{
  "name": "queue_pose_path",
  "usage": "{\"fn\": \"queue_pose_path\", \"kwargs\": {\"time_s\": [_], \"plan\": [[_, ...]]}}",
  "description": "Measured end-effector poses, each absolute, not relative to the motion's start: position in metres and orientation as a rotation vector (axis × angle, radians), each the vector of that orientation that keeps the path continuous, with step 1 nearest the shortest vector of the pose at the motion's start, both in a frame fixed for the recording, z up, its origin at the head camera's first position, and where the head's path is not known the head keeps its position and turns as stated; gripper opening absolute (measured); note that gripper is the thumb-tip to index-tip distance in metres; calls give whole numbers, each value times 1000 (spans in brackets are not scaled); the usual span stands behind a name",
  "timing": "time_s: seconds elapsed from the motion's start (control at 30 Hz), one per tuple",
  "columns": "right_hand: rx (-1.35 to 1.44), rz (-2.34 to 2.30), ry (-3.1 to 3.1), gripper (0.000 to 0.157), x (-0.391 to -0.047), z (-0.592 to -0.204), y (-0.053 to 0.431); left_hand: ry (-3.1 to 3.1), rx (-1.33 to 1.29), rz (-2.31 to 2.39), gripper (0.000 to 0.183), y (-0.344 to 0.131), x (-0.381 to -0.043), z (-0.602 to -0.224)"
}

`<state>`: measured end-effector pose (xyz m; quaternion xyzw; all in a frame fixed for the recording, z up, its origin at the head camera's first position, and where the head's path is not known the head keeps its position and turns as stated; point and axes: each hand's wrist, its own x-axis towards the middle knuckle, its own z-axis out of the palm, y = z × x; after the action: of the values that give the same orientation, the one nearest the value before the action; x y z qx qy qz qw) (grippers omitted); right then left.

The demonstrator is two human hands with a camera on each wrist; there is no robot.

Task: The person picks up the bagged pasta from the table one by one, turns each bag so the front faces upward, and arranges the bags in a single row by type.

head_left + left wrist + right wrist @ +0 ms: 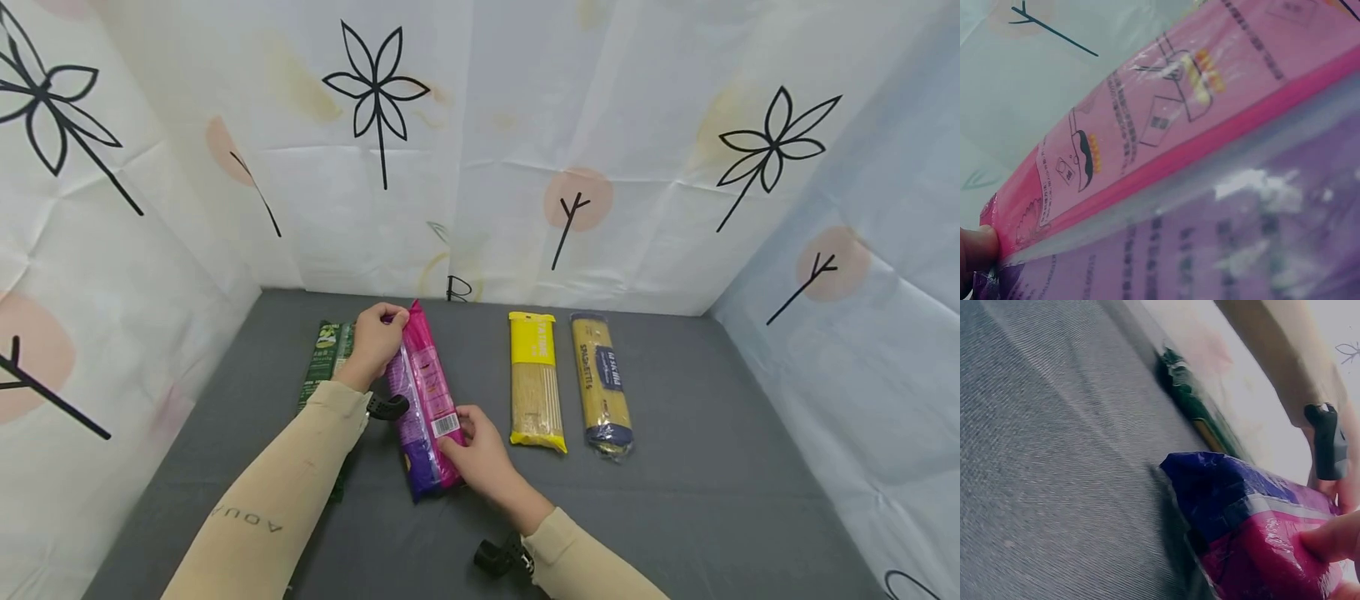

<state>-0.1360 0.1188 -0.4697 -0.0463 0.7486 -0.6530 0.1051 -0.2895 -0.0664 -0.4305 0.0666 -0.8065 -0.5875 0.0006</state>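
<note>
A long pink and purple plastic food packet [427, 375] is tilted between both hands in the head view. My left hand [372, 343] pinches its far end, and in the left wrist view a fingertip [980, 247] presses that corner beside printed cooking drawings. Lower down, my right hand [486, 458] grips the packet's right edge next to a barcode, thumb on top. The right wrist view shows the thumb [1335, 537] on the shiny pink side, with the dark blue near end close over the cloth. Partly hidden under the left arm lies a green packet [324, 358].
To the right lie a yellow packet of noodles [534, 392] and a clear spaghetti packet [602, 383] with blue labels, side by side. Grey cloth [705, 433] covers the table. White printed curtains [487, 100] hang at the back and both sides.
</note>
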Motion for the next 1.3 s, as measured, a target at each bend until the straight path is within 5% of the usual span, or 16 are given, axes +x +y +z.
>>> {"fn": "queue_pose_path", "kwargs": {"time_s": [0.33, 0.83, 1.3], "plan": [[-162, -1905, 2338, 38, -134, -450, 127, -2474, -34, -1699, 26, -49, -284, -426], [-132, -1470, 2923, 40, -145, -441, 142, -2683, -108, -1556, 73, -39, -266, -407], [-549, -712, 3493, 43, -146, -430, 142, -2377, -73, -2238, 105, -39, -256, -388]]}}
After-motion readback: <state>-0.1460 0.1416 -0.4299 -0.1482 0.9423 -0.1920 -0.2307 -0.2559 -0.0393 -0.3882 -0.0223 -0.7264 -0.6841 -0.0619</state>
